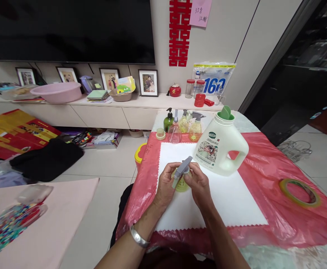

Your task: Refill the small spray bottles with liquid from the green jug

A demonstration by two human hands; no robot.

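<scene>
Both hands are closed round a small spray bottle (182, 185) with a clear yellowish body and a grey trigger head. My left hand (165, 184) wraps it from the left side. On the right, my right hand (198, 183) grips near the neck, its thumb at the grey head. The bottle is held over a white mat (222, 205). Just beyond stands a large pale detergent jug (222, 145) without its cap on, a green piece (225, 113) sitting at its mouth. Fingers hide much of the bottle.
Behind the mat stand a pink spray bottle (175, 133), a green pump bottle (168, 121), yellow spray bottles (195, 130) and a pale green cap (160, 133). A tape roll (299, 192) lies right on the red plastic sheet (264, 160). A pink table (68, 209) stands left.
</scene>
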